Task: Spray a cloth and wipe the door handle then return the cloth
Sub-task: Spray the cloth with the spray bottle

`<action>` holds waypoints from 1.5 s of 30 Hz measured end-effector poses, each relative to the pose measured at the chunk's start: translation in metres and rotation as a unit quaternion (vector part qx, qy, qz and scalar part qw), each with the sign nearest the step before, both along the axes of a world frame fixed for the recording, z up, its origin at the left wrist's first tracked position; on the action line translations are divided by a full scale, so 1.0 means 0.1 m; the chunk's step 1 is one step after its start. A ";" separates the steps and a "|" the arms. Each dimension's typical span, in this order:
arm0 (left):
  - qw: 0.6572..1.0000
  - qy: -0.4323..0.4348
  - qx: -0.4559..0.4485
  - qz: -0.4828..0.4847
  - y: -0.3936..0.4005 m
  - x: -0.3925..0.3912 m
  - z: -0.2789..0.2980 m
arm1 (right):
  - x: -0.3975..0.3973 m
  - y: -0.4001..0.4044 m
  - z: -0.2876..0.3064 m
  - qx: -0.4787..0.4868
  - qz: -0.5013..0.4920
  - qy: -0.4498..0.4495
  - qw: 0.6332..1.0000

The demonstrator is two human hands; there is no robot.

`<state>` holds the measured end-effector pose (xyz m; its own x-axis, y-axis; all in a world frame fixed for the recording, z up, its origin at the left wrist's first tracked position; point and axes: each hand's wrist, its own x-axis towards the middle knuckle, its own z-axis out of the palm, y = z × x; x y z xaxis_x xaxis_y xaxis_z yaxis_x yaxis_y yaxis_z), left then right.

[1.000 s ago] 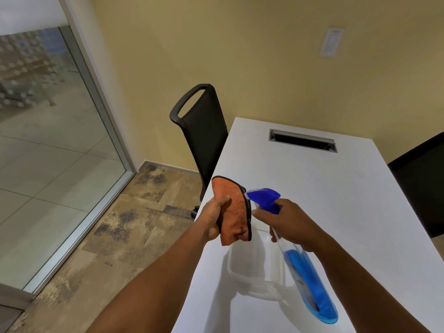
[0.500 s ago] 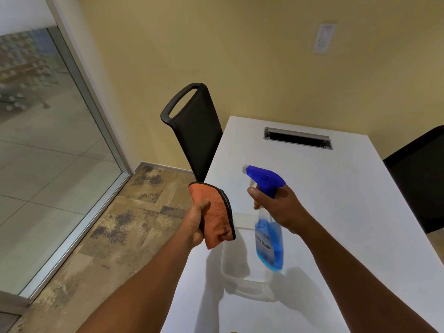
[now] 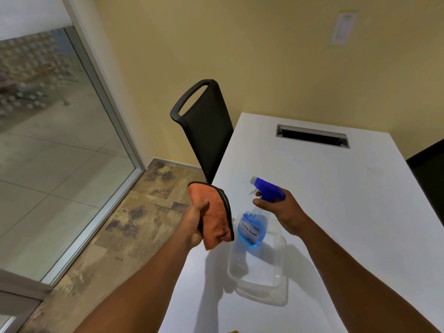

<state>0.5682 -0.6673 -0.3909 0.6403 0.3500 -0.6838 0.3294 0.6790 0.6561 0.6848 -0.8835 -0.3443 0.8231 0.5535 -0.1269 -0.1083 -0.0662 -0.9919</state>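
My left hand point(image 3: 195, 223) grips a folded orange cloth point(image 3: 215, 216) with a dark edge, held upright over the table's left edge. My right hand point(image 3: 282, 209) holds a spray bottle point(image 3: 254, 227) by its blue trigger head, with blue liquid in its clear body. The nozzle points left at the cloth, a short gap away. The bottle hangs above a clear plastic container point(image 3: 259, 280) on the white table point(image 3: 336, 200). No door handle shows in this view.
A black chair point(image 3: 206, 126) stands at the table's left side, and part of another dark chair point(image 3: 430, 174) at the right edge. A cable slot point(image 3: 312, 135) sits at the table's far end. A glass wall point(image 3: 52, 145) with a metal frame runs along the left.
The bottle swung from tilted low toward me to upright, its nozzle now aimed at the cloth. The cloth moved slightly left, away from the nozzle.
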 end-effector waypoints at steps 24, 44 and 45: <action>0.999 0.013 0.038 -0.014 -0.05 -0.03 0.03 | 0.41 0.05 -0.38 -0.043 0.044 0.083 0.995; 1.000 -0.002 0.020 -0.009 -0.31 -0.35 0.13 | -0.03 -0.06 -0.45 -0.135 -0.060 -0.057 0.987; 1.000 -0.003 0.018 -0.005 -0.32 -0.39 0.12 | -0.06 -0.08 -0.44 -0.139 -0.056 -0.058 0.987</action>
